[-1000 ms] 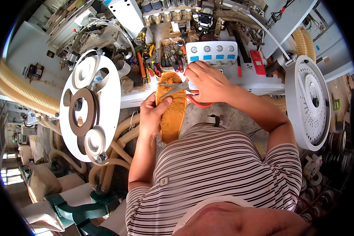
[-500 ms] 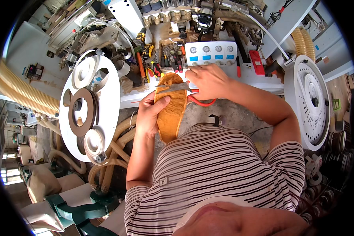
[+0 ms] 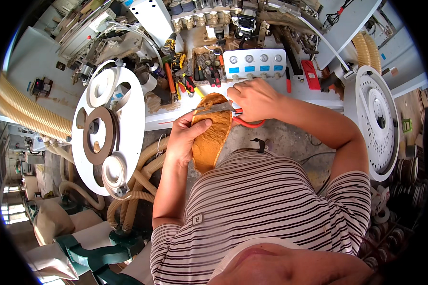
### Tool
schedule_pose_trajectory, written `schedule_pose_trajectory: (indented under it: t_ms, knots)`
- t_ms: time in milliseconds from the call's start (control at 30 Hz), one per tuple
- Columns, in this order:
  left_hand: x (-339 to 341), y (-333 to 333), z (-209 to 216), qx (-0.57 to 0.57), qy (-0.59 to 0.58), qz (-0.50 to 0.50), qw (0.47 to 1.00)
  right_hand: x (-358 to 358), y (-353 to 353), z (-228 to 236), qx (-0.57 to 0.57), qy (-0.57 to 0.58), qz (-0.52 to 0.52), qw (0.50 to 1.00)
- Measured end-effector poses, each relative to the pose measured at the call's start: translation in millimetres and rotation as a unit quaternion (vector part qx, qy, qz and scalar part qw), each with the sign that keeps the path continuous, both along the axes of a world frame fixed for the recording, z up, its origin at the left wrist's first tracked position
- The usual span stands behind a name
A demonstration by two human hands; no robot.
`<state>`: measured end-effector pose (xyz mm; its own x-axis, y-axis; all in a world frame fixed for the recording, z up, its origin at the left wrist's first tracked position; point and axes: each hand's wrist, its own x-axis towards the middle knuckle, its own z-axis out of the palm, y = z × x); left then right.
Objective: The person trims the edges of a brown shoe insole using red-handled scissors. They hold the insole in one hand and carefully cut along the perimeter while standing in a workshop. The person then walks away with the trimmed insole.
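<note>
the room was a cluttered workshop. a white counter (image 3: pixel 318 95) ran across the top, crowded with hand tools, and a gauge panel (image 3: pixel 254 64) at 12 o'clock carried four round dials. one large white reel disc (image 3: pixel 110 128) stood at 9 o'clock and one white perforated wheel (image 3: pixel 373 118) at 3 o'clock. ribbed yellow hoses (image 3: pixel 26 109) curved at 9 to 10 o'clock, and more of them hung below the disc at 7 o'clock. the floor (image 3: pixel 290 142) under the counter was bare grey concrete.

one orange shoe sole (image 3: pixel 211 135) sat near the centre, just below the counter edge. the left hand (image 3: pixel 185 137) had its grip clenched around the sole's left edge, thumb across its face. the right hand (image 3: pixel 254 99), at 1 o'clock from the sole, gripped one pair of red-handled scissors (image 3: pixel 226 111), blades lying across the sole's upper end.
</note>
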<state>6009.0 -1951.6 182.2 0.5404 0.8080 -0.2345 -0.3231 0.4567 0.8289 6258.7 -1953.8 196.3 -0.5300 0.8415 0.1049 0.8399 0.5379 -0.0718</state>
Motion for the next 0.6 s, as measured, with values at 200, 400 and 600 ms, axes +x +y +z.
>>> schedule_pose_trajectory:
  t_ms: [200, 400, 600]
  knots:
    - [1.1, 2.1, -0.7, 0.001, 0.001, -0.013, 1.0, 0.7, 0.2, -2.4, 0.119, 0.08, 0.046, 0.989]
    - [0.3, 0.4, -9.3, -0.001, 0.003, -0.027, 1.0, 5.9, -1.0, -6.6, 0.058, 0.064, 0.035, 0.996]
    - [-0.4, -1.4, -7.9, -0.002, 0.015, -0.017, 1.0, 2.1, -3.0, -1.7, 0.067, 0.033, 0.03, 0.997]
